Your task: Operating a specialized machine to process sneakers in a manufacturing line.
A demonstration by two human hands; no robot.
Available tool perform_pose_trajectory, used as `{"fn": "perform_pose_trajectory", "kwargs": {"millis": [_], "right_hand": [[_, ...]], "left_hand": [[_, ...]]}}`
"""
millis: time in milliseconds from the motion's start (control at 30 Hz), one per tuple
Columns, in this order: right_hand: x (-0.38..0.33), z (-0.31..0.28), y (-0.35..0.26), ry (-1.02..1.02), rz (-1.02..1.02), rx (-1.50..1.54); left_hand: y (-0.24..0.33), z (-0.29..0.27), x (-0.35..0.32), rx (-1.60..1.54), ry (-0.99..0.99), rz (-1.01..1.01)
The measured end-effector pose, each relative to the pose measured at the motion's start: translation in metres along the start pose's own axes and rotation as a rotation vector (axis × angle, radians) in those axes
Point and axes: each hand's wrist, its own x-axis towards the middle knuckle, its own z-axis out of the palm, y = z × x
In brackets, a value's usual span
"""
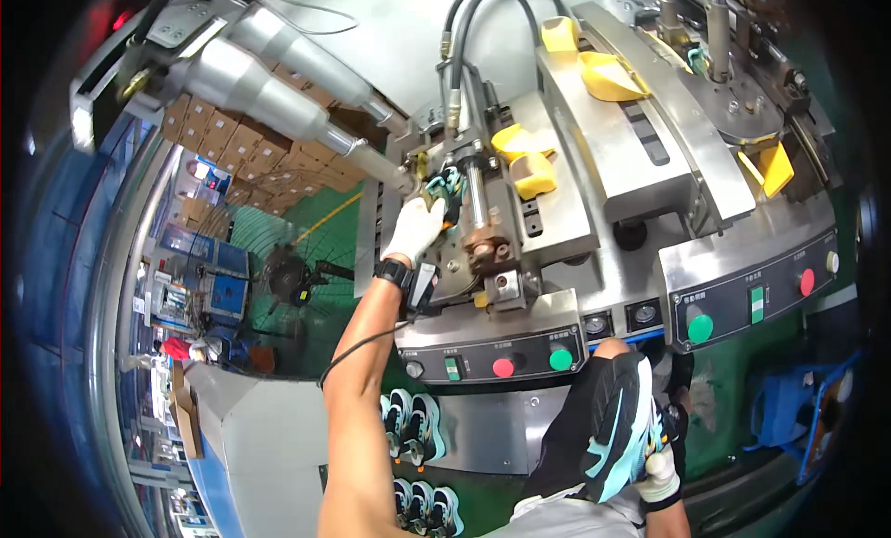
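Your white-gloved left hand (415, 227) is gripping the teal-and-black sneaker (444, 193) into the steel press (557, 213) while your right hand (659, 475) clutches another black-and-teal sneaker (613, 427), so seat it squarely next.

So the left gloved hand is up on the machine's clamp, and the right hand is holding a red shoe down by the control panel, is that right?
Not quite. The head view shows the shoe in the right hand is black with light blue and white, not red. The rest holds: the left hand, in a white glove, is up at the machine's clamp, and the shoe is just below the control panel.
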Motion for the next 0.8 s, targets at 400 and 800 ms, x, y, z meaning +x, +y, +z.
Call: {"fn": "perform_pose_trajectory", "kwargs": {"millis": [400, 800], "right_hand": [[-0.002, 0.032, -0.020, 0.187, -0.080, -0.138], [0.039, 0.085, 0.001, 0.091, -0.161, -0.411]], "left_hand": [[-0.006, 0.021, 0.079, -0.022, 0.191, -0.051], [-0.014, -0.063, -0.206, -0.355, 0.627, 0.402]]}}
